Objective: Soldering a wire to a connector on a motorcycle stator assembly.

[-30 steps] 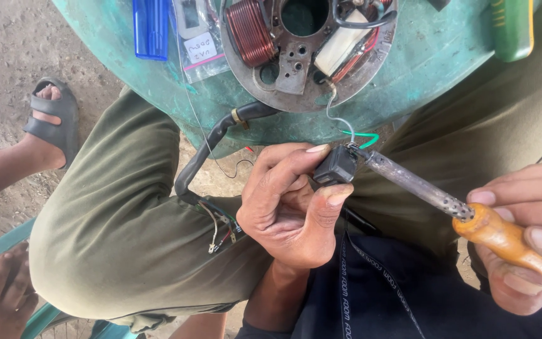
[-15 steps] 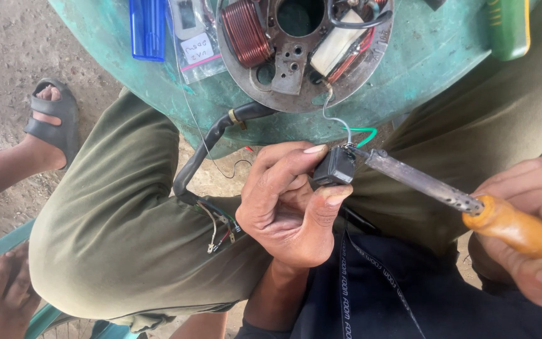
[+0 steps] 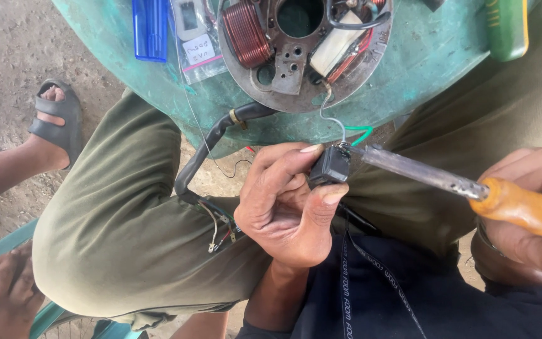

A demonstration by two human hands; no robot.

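Stator plate (image 3: pixel 302 53) with its copper coil sits on the green table (image 3: pixel 409 69), wires trailing down to a small black connector (image 3: pixel 329 167). Left hand (image 3: pixel 286 201) has that connector pinched between thumb and forefinger. Right hand (image 3: pixel 534 213) is wrapped around the orange-handled soldering iron (image 3: pixel 446 182), tip right on the connector's top.

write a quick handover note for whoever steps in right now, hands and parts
Left hand: pinches the small black boxy part between thumb and fingers, over the lap.
Right hand: grip on the orange-handled soldering iron, tip at the part's top, where a white wire and a green wire meet it.
Round metal plate with copper coils lies on the green table.
Joint's finish cannot be judged; loose wire ends hang bare.
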